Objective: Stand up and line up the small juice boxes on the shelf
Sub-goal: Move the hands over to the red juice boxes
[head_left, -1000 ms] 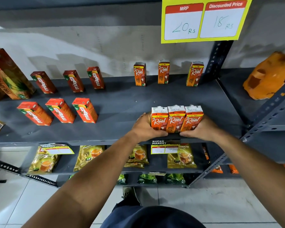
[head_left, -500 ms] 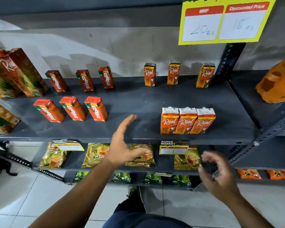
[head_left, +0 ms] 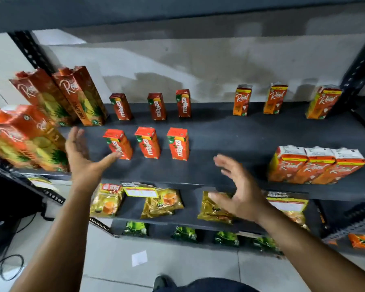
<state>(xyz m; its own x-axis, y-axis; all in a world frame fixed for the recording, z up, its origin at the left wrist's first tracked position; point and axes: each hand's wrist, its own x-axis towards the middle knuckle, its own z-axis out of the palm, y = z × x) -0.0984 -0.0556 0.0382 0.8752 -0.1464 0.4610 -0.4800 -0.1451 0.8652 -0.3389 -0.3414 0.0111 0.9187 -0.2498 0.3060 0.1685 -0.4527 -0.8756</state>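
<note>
Altogether twelve small juice boxes stand upright on the dark shelf [head_left: 230, 140], in four groups of three. Six are red Maaza boxes: a back row [head_left: 157, 106] and a front row [head_left: 148, 142], each spaced apart. Six are orange Real boxes: a spaced back row [head_left: 275, 99] by the wall, and a front trio [head_left: 316, 165] pressed side to side near the shelf's front edge at right.

Both hands are empty, fingers spread apart. The left hand [head_left: 82, 157] hovers over the front left of the shelf, its thumb tip just in front of the leftmost front Maaza box; contact cannot be confirmed. The right hand [head_left: 238, 192] is at the shelf's front edge, between the front Maaza row and the Real trio, clear of both.

Four tall Real cartons [head_left: 76, 98] lean at far left, the nearer pair blurred and cut off by the frame. Yellow packets [head_left: 162, 202] lie on the lower shelf, one partly hidden by the right hand; green packets [head_left: 185, 233] sit below. Labels on the lower shelves are unreadable.
</note>
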